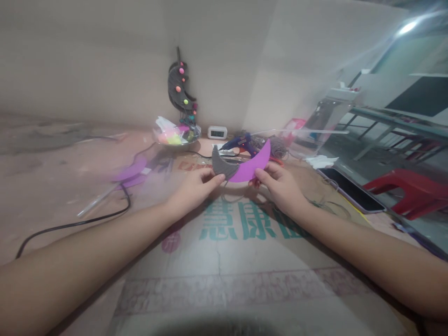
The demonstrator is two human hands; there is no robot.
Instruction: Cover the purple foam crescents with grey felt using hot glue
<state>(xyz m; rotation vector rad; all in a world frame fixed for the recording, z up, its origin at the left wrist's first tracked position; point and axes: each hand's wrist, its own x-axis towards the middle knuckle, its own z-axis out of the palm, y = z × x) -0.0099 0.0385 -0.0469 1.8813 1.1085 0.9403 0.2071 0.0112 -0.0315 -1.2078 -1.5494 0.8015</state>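
Note:
Between both hands, above the printed cardboard, is a purple crescent moon cutout [250, 167]. Dark grey yarn [222, 164] is wrapped round its left part; the right part is bare purple. My left hand [198, 186] pinches the yarn-covered end, thumb in front. My right hand [278, 184] grips the lower edge of the purple part between thumb and fingers. A loose strand hangs beneath the crescent. Just behind it lies a blue glue gun [241, 143], its nozzle pointing left. Grey yarn in a loose bundle [278, 147] sits to the right of the gun.
A finished-looking grey crescent with colourful pompoms [178, 88] is at the wall. Below it stands a bowl of pompoms [177, 136], beside a small digital clock [217, 132]. Purple sheets [131, 172] and a black cable [73, 225] lie left; a phone [352, 189] lies right.

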